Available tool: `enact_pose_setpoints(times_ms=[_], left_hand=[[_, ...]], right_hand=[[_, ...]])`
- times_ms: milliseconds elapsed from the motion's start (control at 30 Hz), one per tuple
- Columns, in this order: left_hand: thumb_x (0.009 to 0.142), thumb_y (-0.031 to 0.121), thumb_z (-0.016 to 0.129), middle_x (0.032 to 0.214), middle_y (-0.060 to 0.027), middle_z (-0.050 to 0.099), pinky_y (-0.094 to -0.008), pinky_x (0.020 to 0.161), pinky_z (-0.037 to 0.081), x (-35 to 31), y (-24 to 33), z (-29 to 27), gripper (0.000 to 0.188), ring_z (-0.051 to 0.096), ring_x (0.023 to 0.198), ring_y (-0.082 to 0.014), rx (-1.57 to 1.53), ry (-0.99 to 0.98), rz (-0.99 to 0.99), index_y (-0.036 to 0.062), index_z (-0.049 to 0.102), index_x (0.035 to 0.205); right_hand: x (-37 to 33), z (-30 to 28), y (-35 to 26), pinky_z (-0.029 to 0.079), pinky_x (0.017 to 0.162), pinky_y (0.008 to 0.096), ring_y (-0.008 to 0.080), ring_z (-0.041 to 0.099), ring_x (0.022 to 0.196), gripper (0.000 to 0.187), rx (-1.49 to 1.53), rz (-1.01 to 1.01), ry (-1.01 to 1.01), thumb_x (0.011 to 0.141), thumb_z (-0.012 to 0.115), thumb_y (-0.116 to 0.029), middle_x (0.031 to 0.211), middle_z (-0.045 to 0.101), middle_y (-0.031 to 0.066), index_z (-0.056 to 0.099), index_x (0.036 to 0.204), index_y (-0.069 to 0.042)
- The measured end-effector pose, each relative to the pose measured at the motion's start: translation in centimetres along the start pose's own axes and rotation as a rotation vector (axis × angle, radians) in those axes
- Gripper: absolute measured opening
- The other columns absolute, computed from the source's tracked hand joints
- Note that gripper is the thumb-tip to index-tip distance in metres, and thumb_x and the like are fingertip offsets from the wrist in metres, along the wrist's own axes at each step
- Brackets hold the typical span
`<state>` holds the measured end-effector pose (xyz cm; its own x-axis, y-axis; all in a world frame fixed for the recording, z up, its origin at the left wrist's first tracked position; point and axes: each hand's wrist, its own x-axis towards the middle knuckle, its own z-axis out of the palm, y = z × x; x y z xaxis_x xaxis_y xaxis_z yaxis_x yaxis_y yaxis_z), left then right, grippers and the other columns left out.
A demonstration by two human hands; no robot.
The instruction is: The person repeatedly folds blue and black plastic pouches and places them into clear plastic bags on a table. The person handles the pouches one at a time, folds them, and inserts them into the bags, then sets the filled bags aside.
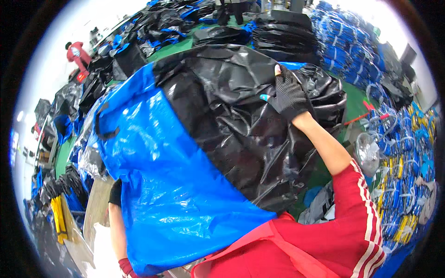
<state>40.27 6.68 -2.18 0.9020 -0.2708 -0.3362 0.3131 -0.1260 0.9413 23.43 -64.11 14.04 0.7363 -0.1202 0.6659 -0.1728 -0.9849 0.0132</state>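
A large bag-like piece of glossy tarpaulin fills the middle, with a blue part (171, 185) on the left and a wrinkled black part (232, 111) on the right. A short black strap (108, 134) shows at the blue part's left edge. My right hand (292, 95), in a dark ribbed glove, lies on the black part near its right side. Its thumb and forefinger are stretched apart, with the fingertips bare of glove. My left hand (116, 192), also dark-gloved, is at the blue part's lower left edge. The tarpaulin hides its fingers.
Behind stands a stack of folded black sheets (285, 37). Tied blue bundles (343, 41) are piled at the back right, blue and yellow ones (403, 167) at the right. A person in red (79, 54) is far left. Yellow strips (58, 217) hang at the lower left.
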Motion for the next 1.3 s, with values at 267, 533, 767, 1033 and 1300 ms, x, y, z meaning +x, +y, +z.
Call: enact_pose_setpoints(times_ms=[267,533,767,1033,1300], left_hand=[[0.093,0.028,0.054,0.098,-0.0073,0.063,-0.0383,0.075,0.053,-14.3,-6.1,0.8,0.026,0.062,0.083,-0.0215,-0.395,0.461,0.007,0.0096,0.057,0.111],[0.093,0.049,0.054,0.08,-0.0172,0.062,-0.0434,0.075,0.046,-21.6,-4.9,-1.4,0.051,0.058,0.075,-0.0327,0.776,1.008,0.158,-0.0009,0.061,0.099],[0.092,0.05,0.051,0.121,-0.0253,0.06,-0.0465,0.095,0.044,-29.0,-11.2,-14.1,0.064,0.057,0.113,-0.0397,1.065,1.186,-0.516,-0.0031,0.054,0.127],[0.084,0.049,0.063,0.147,-0.0225,0.037,-0.0465,0.114,0.024,-14.1,-4.5,8.8,0.078,0.03,0.138,-0.0409,1.386,0.629,0.04,0.0029,0.039,0.143],[0.087,0.06,0.052,0.154,-0.0219,0.025,-0.0542,0.114,0.018,-0.5,-0.4,20.5,0.084,0.02,0.142,-0.0441,1.364,0.468,0.275,0.0162,0.023,0.152]], right_hand=[[6.2,16.3,0.9,0.044,0.097,0.0491,0.0385,0.058,0.111,0.069,0.044,0.112,-0.411,0.074,0.07,-0.054,0.121,0.061,0.0187,0.057,0.128,-0.013],[14.3,15.6,-5.6,0.052,0.072,0.0449,0.038,0.066,0.078,0.042,0.326,-0.385,-0.35,0.083,0.065,-0.046,0.082,0.067,0.0203,0.07,0.086,-0.004],[9.4,22.6,-11.1,0.045,0.094,0.0454,0.0404,0.058,0.108,0.04,0.498,-0.153,-0.912,0.092,0.057,-0.036,0.115,0.062,0.0258,0.061,0.119,-0.007],[14.0,20.5,-17.7,0.05,0.085,0.0411,0.0378,0.063,0.102,0.05,0.762,-0.534,-0.726,0.082,0.064,-0.037,0.107,0.065,0.0236,0.056,0.118,-0.003],[12.5,20.6,-24.0,0.051,0.073,0.0477,0.0361,0.066,0.081,0.027,0.644,-0.504,-0.409,0.091,0.053,-0.032,0.085,0.069,0.0165,0.07,0.098,-0.012]])
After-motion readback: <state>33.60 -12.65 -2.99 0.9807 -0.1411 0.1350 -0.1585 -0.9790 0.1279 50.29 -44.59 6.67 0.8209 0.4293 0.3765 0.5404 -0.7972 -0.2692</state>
